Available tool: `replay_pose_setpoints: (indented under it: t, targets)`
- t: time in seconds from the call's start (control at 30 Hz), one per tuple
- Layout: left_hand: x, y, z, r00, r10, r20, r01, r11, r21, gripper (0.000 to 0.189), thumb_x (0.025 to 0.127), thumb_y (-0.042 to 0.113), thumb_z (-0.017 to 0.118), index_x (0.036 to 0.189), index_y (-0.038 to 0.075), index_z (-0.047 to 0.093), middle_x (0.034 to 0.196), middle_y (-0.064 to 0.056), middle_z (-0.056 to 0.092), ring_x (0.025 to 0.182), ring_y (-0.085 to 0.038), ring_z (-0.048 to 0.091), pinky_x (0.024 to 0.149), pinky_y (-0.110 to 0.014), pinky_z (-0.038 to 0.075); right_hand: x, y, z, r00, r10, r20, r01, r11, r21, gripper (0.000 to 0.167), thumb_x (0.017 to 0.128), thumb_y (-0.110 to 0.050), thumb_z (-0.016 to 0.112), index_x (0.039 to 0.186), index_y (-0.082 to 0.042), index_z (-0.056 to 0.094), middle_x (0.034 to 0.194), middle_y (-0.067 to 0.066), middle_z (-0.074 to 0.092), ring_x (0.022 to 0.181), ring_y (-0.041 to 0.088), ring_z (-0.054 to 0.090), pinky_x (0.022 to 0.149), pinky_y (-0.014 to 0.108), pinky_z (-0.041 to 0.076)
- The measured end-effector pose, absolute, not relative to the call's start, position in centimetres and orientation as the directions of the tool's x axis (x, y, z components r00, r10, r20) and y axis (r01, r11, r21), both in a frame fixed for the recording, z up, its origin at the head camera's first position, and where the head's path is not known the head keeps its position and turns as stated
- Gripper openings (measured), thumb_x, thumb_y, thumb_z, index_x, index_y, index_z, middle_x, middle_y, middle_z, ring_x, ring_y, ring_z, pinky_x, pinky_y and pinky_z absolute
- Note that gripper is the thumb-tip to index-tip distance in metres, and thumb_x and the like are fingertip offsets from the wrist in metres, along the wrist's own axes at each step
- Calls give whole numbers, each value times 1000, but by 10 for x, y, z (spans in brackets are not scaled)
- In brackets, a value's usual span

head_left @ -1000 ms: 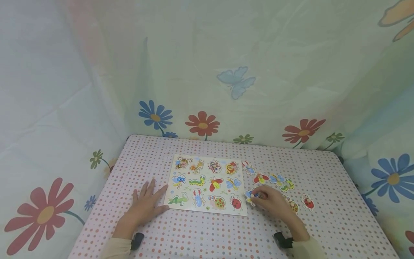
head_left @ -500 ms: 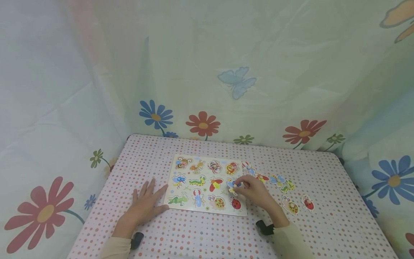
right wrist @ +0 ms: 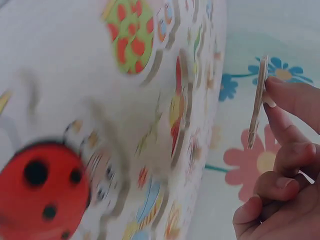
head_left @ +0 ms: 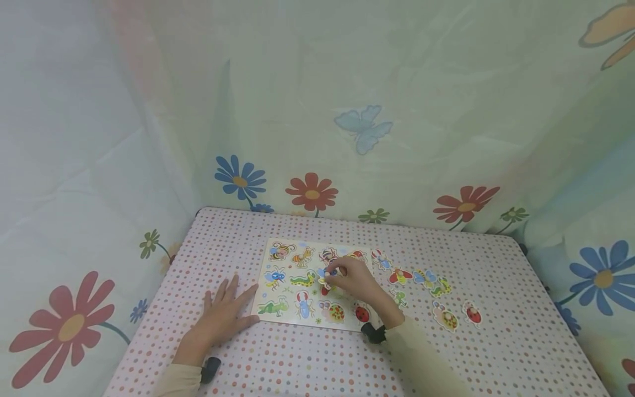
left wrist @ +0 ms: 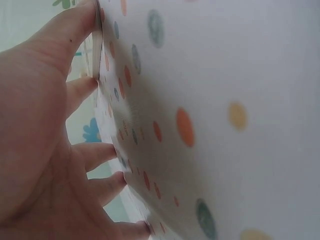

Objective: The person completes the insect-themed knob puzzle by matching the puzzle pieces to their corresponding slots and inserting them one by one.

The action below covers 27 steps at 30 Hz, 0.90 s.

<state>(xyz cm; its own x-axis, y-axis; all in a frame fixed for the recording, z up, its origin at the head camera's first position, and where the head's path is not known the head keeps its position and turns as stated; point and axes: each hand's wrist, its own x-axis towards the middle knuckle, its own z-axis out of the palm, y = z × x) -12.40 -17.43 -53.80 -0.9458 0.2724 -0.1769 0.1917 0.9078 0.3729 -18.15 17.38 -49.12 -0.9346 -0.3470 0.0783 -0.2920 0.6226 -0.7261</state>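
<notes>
A wooden insect puzzle board [head_left: 316, 253] lies on the dotted table. My left hand [head_left: 223, 311] rests flat beside it, fingers spread, thumb and index finger at its left edge. Over the middle row my right hand [head_left: 357, 278] pinches a blue-and-yellow insect puzzle piece [head_left: 322, 274] between thumb and index finger. In the right wrist view that piece [right wrist: 257, 102] appears edge-on, held by a small white knob and raised off the board. The other fingers are curled. Part of the red-winged insect picture and the blue-winged one are hidden under this hand.
Loose puzzle pieces lie right of the board: a stag beetle [head_left: 381, 259], a red-winged insect [head_left: 399, 277], a blue-winged insect [head_left: 425, 278], a caterpillar [head_left: 441, 286], a snail [head_left: 445, 318] and a ladybug [head_left: 473, 312]. A green piece [head_left: 398, 298] shows beside the right wrist. Printed curtains surround the table.
My right hand has lifted the blue-and-yellow puzzle piece from right of the board and carried it left over the middle row. A green piece has come into sight. The left hand has stayed still.
</notes>
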Motion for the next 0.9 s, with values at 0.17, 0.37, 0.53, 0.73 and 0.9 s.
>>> replay_pose_setpoints:
  t: [0.17, 0.37, 0.53, 0.73, 0.9]
  targets:
    - [-125, -174, -539, -946, 273, -177, 193, 908, 373, 77, 91, 59, 62, 157, 29, 35, 165, -19, 5, 148, -47, 2, 110, -75, -2, -187, 149, -491, -929, -365, 65, -291, 607, -740, 7, 90, -19, 77, 95, -15, 74, 68, -1, 45, 57, 11, 37, 50, 25, 33]
    - [-125, -174, -541, -946, 271, -179, 191, 911, 366, 78, 91, 60, 62, 157, 29, 35, 165, -19, 5, 148, -47, 2, 110, -75, -3, -194, 121, -496, -906, -417, 69, -325, 584, -743, 9, 90, -17, 76, 98, -11, 74, 61, -2, 42, 43, 7, 34, 43, 22, 35]
    - [-124, -174, -540, -945, 272, -179, 192, 910, 368, 77, 91, 59, 63, 157, 29, 36, 165, -20, 6, 148, -48, 3, 110, -75, -2, -201, 101, -501, -907, -415, 66, -327, 599, -731, 10, 89, -19, 77, 97, -13, 75, 65, -3, 46, 48, 8, 36, 44, 22, 34]
    - [-123, -174, -537, -943, 277, -187, 192, 907, 375, 77, 92, 58, 63, 157, 29, 36, 165, -20, 6, 148, -48, 3, 109, -76, -2, -210, 79, -506, -922, -386, 39, -303, 653, -694, 10, 87, -22, 79, 94, -16, 75, 68, -3, 50, 57, 10, 40, 49, 24, 34]
    - [-123, -174, -535, -943, 281, -178, 200, 907, 370, 77, 91, 59, 63, 157, 28, 36, 165, -21, 7, 148, -49, 4, 109, -77, -1, -215, 65, -510, -919, -395, 9, -294, 669, -683, 9, 87, -22, 78, 92, -16, 74, 71, -5, 53, 60, 10, 44, 51, 24, 38]
